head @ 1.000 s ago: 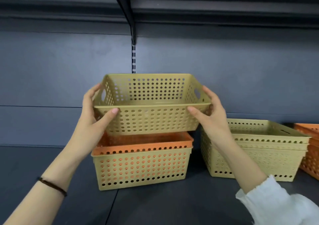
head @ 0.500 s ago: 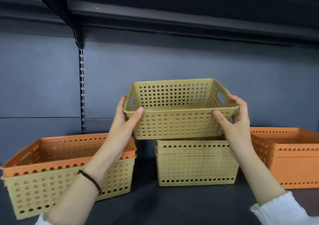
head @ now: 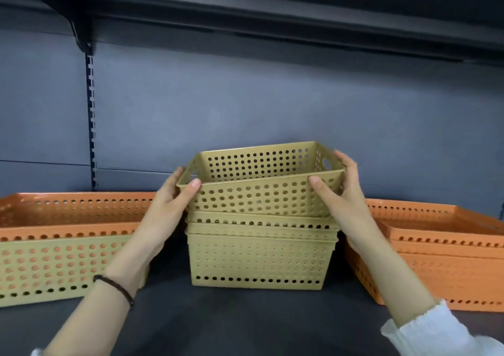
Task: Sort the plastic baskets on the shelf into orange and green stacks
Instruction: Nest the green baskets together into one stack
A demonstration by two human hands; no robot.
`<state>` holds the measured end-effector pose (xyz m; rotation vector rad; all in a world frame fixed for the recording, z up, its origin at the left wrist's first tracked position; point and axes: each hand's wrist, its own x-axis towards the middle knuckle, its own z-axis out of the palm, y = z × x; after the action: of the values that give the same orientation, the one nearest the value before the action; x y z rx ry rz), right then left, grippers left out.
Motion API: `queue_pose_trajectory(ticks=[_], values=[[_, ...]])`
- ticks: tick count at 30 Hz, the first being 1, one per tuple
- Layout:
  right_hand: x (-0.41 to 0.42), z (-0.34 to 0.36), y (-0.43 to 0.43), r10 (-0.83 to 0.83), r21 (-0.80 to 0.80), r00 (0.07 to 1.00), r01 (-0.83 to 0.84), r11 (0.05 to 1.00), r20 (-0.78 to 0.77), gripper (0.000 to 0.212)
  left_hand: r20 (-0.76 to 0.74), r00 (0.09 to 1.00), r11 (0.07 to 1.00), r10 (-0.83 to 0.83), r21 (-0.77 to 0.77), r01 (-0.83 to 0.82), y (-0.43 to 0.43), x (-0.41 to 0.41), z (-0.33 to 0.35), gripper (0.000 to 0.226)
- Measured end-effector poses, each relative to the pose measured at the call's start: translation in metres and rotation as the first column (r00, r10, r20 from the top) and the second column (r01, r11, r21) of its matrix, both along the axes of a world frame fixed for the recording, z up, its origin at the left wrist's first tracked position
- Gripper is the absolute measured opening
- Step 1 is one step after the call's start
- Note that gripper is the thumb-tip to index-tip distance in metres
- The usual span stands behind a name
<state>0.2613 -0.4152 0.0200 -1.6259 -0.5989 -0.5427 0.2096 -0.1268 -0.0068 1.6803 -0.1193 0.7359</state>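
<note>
Far left, 9 o'clock from the centre stack: an orange basket [head: 68, 213] nested inside a green basket [head: 54, 268], standing on the dark shelf [head: 245, 323].

Left hand [head: 166, 208], black bracelet [head: 114, 287] on the wrist: grips the left end of the top green basket [head: 259, 197], thumb on the front wall, fingers curled round the end.

Top green basket: at 12 o'clock over the green stack [head: 259, 260], tilted, left end lower. Its base meets the stack's top rim; whether it is seated, cannot tell.

Right hand [head: 341, 200], white sleeve [head: 436, 334]: grips the basket's right end, thumb on the front, fingers wrapped behind near the handle hole.

At 3 o'clock from the green stack, apart from it: an orange stack [head: 450, 268] of nested baskets on the shelf.
</note>
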Motion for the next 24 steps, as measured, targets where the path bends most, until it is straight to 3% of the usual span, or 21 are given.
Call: queue_pose_trajectory(ticks=[2,6,10,13,15,18,21,24], values=[[0.006,-0.010,0.002,-0.009,-0.057,0.996,0.004,0.998,-0.090,0.061,-0.035,0.998,0.998,0.056,0.010,-0.056,0.003,-0.002,-0.004,0.065],[0.013,-0.041,0.003,-0.203,-0.203,0.956,0.160,0.966,-0.213,0.064,-0.112,0.980,0.982,0.165,0.109,-0.153,0.001,-0.001,-0.014,0.070],[0.013,-0.047,0.000,-0.266,-0.274,0.955,0.223,0.935,-0.129,0.057,-0.158,0.967,0.966,0.201,0.193,-0.170,0.002,-0.003,-0.017,0.068],[0.018,-0.041,0.002,-0.332,-0.333,0.937,0.281,0.900,-0.106,0.061,-0.163,0.950,0.914,0.266,0.357,-0.195,0.008,-0.011,-0.008,0.065],[0.018,-0.038,0.004,-0.422,-0.377,0.907,0.389,0.840,-0.004,0.059,-0.097,0.947,0.829,0.306,0.515,-0.215,0.015,-0.022,-0.003,0.057],[0.007,-0.037,0.017,-0.434,-0.370,0.853,0.518,0.771,0.290,0.048,0.015,0.964,0.649,0.265,0.737,-0.190,0.031,-0.048,-0.001,0.051],[-0.014,-0.033,0.047,-0.201,-0.435,0.849,0.436,0.788,0.489,0.041,0.112,0.928,0.412,0.355,0.873,-0.262,0.054,-0.071,-0.004,0.051],[-0.044,-0.035,0.088,0.104,-0.644,0.864,0.281,0.712,0.493,0.041,0.168,0.882,0.224,0.440,0.931,-0.289,0.083,-0.094,-0.011,0.052]])
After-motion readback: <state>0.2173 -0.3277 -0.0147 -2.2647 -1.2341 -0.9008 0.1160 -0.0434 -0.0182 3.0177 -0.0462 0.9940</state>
